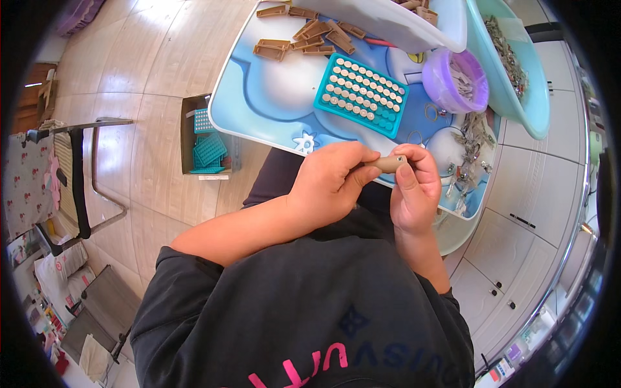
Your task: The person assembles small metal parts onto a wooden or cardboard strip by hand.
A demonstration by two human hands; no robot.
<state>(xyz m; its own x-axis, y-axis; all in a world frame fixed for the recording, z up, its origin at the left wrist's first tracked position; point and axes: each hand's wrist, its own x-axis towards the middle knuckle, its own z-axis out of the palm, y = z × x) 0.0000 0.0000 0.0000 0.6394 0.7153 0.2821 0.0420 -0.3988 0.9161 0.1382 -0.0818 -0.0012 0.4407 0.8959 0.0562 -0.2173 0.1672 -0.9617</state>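
Observation:
A small tan-brown plastic casing [389, 164] with a little hole near its right end is held in front of my body, just over the near edge of the table. My left hand [333, 176] pinches its left end between thumb and fingers. On the other end are the curled fingers and thumb of my right hand [417, 187]. Beyond my hands lies a teal tray [386, 123] with rows of round whitish pieces; a few cells at its near right corner hold none. Several brown open casings [317, 29] are scattered at the table's far left.
The blue-patterned table [259, 110] also bears a purple basket [446, 97] of small pieces, a whitish bin [388, 19] with brown parts and a large teal basin [533, 119]. Loose clear and metallic bits [475, 145] lie at right. A cardboard box [186, 139] with teal trays stands on the floor.

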